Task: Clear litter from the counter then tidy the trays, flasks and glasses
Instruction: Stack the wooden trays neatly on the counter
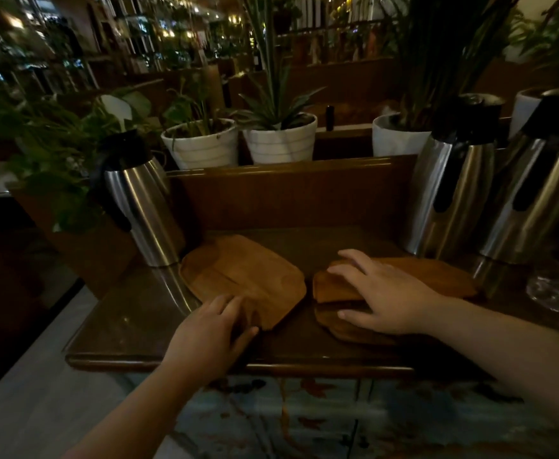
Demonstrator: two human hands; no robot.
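- Resting on the near end of the left wooden tray [243, 279], the left hand [210, 336] has its fingers spread, thumb at the tray's near corner, gripping nothing.
- The right hand [382, 299] lies flat and open on the stacked trays [334, 289] beside it.
- One steel flask [139, 200] stands at the counter [119, 323]'s left edge, two flasks [490, 183] at the right.
- A glass [556, 289] sits near the right edge.
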